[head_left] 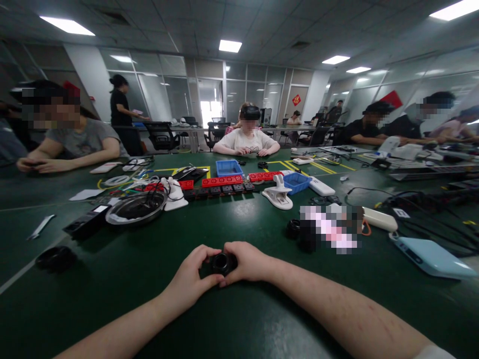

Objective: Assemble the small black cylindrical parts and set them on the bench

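Observation:
A small black round part (pixel 221 263) with a dark hole in its middle is held between both hands, just above or on the green table (pixel 247 314); I cannot tell which. My left hand (pixel 195 271) is closed around its left side, fingers above and thumb below. Curled over its right side is my right hand (pixel 245 262), thumb low near the left thumb. The part's exact kind does not show, and the fingers hide its edges. To the right lies a black ring-shaped piece (pixel 294 228), and a black coil (pixel 56 259) lies far left.
Ahead stand red power strips (pixel 222 181), blue baskets (pixel 229 168), a white clip stand (pixel 278 193) and a round metal tray (pixel 136 219). At right lie a light blue power bank (pixel 434 257) and black cables (pixel 415 204). A person (pixel 245 137) sits opposite, others at the sides.

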`<state>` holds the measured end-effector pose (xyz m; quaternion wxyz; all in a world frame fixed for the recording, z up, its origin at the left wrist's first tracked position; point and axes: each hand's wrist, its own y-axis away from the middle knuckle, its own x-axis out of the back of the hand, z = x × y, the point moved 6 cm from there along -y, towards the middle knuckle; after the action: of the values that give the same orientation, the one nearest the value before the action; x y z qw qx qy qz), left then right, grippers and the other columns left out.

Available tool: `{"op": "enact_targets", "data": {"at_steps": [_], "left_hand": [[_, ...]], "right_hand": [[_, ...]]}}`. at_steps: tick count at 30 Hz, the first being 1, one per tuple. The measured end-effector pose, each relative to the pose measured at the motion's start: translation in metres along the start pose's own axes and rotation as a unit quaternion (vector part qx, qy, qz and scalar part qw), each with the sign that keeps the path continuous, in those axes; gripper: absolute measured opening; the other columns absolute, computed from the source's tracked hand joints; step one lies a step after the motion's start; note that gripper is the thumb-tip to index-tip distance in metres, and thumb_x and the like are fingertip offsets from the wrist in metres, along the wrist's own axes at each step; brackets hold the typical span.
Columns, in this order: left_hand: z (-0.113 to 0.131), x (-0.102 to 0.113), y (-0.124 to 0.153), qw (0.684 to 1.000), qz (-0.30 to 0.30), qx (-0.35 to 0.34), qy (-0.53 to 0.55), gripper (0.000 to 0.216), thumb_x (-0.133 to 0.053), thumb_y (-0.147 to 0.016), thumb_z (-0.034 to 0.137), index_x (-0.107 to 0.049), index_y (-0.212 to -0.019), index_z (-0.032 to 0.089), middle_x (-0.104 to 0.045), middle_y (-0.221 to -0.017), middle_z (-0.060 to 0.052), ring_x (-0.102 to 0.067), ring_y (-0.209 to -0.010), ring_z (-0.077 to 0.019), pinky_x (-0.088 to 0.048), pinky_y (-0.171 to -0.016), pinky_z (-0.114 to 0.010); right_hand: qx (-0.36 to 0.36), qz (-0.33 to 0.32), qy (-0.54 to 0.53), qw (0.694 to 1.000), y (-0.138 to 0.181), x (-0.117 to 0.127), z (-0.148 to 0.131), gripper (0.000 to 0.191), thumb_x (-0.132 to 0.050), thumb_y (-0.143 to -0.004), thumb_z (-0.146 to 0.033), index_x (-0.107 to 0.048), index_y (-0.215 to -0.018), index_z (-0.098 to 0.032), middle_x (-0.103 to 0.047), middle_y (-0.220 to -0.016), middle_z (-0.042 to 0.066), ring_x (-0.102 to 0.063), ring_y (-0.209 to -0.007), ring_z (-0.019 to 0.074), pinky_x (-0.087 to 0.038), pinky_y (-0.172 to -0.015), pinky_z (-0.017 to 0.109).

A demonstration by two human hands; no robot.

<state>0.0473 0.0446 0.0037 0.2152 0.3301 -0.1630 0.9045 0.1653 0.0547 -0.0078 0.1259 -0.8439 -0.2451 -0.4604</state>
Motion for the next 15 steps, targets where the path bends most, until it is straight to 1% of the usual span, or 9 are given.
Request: {"op": "enact_targets", "data": {"at_steps": [3,5,6,8,9,11,13,15], "left_hand": [[-0.005,0.001,0.0,0.999,0.031,0.018,-0.016,0.028,-0.063,-0.065,0.024,-0.054,-0.091,0.019,-0.053,-0.088,-0.003,-0.051,-0.081,-0.0201,-0.042,-0.07,-0.032],[-0.008,0.002,0.0,0.999,0.04,0.018,-0.022,0.029,-0.062,-0.066,0.026,-0.054,-0.093,0.019,-0.053,-0.088,-0.003,-0.05,-0.08,-0.02,-0.041,-0.069,-0.032],[-0.008,0.002,0.0,0.999,0.036,0.013,-0.022,0.03,-0.061,-0.067,0.027,-0.054,-0.095,0.02,-0.053,-0.088,-0.003,-0.05,-0.08,-0.0199,-0.041,-0.068,-0.031],[-0.008,0.001,-0.001,1.0,0.017,-0.005,-0.014,0.032,-0.059,-0.069,0.026,-0.053,-0.101,0.021,-0.053,-0.09,-0.004,-0.05,-0.08,-0.0195,-0.041,-0.067,-0.03],[-0.008,0.001,-0.001,1.0,0.005,-0.016,-0.007,0.033,-0.057,-0.071,0.026,-0.052,-0.103,0.022,-0.053,-0.091,-0.004,-0.05,-0.081,-0.0192,-0.041,-0.067,-0.029],[-0.007,0.001,-0.002,0.999,-0.013,-0.034,0.007,0.034,-0.055,-0.074,0.026,-0.051,-0.108,0.024,-0.053,-0.095,-0.004,-0.05,-0.084,-0.0187,-0.041,-0.068,-0.028],[-0.008,0.002,-0.002,0.999,-0.016,-0.039,0.013,0.036,-0.054,-0.075,0.025,-0.049,-0.111,0.025,-0.053,-0.098,-0.004,-0.049,-0.085,-0.0185,-0.041,-0.069,-0.028],[-0.009,0.002,-0.003,0.999,-0.016,-0.035,0.013,0.038,-0.054,-0.075,0.025,-0.049,-0.112,0.026,-0.052,-0.1,-0.004,-0.049,-0.086,-0.0187,-0.041,-0.07,-0.029]], "right_hand": [[-0.03,0.079,0.099,0.991,0.001,-0.001,-0.006,0.05,-0.063,-0.054,-0.057,-0.052,-0.079,-0.016,-0.054,-0.073,0.002,-0.05,-0.064,0.0158,-0.036,-0.055,0.025],[-0.028,0.096,0.115,0.988,0.001,-0.001,-0.009,0.055,-0.06,-0.054,-0.062,-0.053,-0.081,-0.014,-0.056,-0.076,0.006,-0.051,-0.069,0.019,-0.039,-0.06,0.029],[-0.015,0.091,0.103,0.99,0.001,-0.001,-0.01,0.058,-0.059,-0.053,-0.063,-0.054,-0.084,-0.014,-0.056,-0.079,0.006,-0.052,-0.072,0.02,-0.039,-0.063,0.031],[0.032,0.063,0.059,0.996,0.001,0.002,-0.012,0.063,-0.062,-0.052,-0.061,-0.054,-0.094,-0.015,-0.057,-0.085,0.006,-0.052,-0.078,0.0204,-0.04,-0.068,0.031],[0.059,0.041,0.036,0.997,0.001,0.004,-0.012,0.061,-0.065,-0.053,-0.057,-0.054,-0.098,-0.016,-0.057,-0.087,0.005,-0.052,-0.08,0.0198,-0.04,-0.07,0.031],[0.101,-0.016,-0.009,0.995,0.0,0.007,-0.01,0.05,-0.068,-0.058,-0.043,-0.055,-0.099,-0.016,-0.056,-0.087,0.003,-0.052,-0.08,0.017,-0.04,-0.07,0.027],[0.114,-0.063,-0.052,0.99,-0.002,0.008,-0.005,0.036,-0.068,-0.062,-0.029,-0.057,-0.094,-0.014,-0.055,-0.084,0.001,-0.051,-0.076,0.0138,-0.04,-0.067,0.023],[0.109,-0.082,-0.092,0.986,-0.004,0.008,0.0,0.031,-0.067,-0.064,-0.021,-0.058,-0.093,-0.014,-0.054,-0.081,0.0,-0.05,-0.073,0.0116,-0.039,-0.064,0.021]]}}
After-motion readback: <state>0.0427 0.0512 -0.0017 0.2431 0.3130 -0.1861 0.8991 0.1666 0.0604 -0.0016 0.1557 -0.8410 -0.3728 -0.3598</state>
